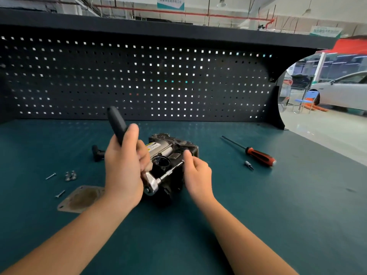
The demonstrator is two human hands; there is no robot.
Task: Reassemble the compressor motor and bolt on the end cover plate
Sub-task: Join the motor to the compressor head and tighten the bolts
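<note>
Slippage worries me: my left grip (123, 165) is wrapped round the ratchet (152, 184) handle and my right grip (196, 171) pinches its extension tip against the compressor (168, 145) on the desk (258, 215) (cover plate (79, 199) lying unbolted to the left), so any tilt could cam the bit off.

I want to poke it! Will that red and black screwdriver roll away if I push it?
Probably a little. The screwdriver lies flat on the bench top and its shaft is round, so a sideways push may roll it. The thick handle looks rubbery, which might stop it soon. Its metal shaft looks stiff, not bendy.
</note>
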